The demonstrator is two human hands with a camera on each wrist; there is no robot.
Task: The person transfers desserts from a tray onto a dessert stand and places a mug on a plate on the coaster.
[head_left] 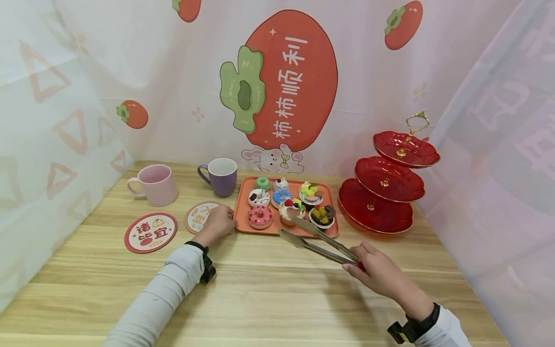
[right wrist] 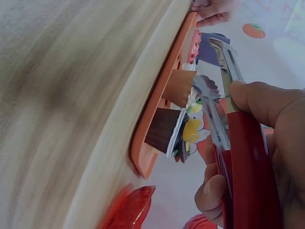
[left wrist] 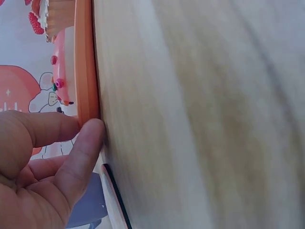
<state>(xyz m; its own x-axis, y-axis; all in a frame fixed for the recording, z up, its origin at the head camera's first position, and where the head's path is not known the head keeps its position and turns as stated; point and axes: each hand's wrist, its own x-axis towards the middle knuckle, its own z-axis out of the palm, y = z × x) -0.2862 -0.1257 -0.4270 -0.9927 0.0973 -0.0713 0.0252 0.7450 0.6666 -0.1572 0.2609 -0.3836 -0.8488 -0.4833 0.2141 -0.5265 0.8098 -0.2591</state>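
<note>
An orange tray (head_left: pixel 241 219) holds several toy doughnuts and cupcakes. My left hand (head_left: pixel 218 222) pinches its front left corner between thumb and finger, as the left wrist view shows. In my right hand (head_left: pixel 381 270) are metal tongs (head_left: pixel 292 238) with red handles (right wrist: pixel 252 167). Their two tips stand apart, with nothing seen gripped between them, over the tray's front edge by a cream cupcake (head_left: pixel 289 214). A pink doughnut (head_left: pixel 260 217) sits at the tray's front left, and a dark cupcake (head_left: pixel 322 219) with yellow topping at its front right.
A three-tier red stand (head_left: pixel 377 212) with a gold handle rises right of the tray. Left of it are a purple mug (head_left: pixel 223 178), a pink mug (head_left: pixel 158 185) and two round coasters, one red-rimmed (head_left: pixel 151 233), one partly under my left hand (head_left: pixel 195 217). Printed cloth (head_left: pixel 173 96) hangs behind.
</note>
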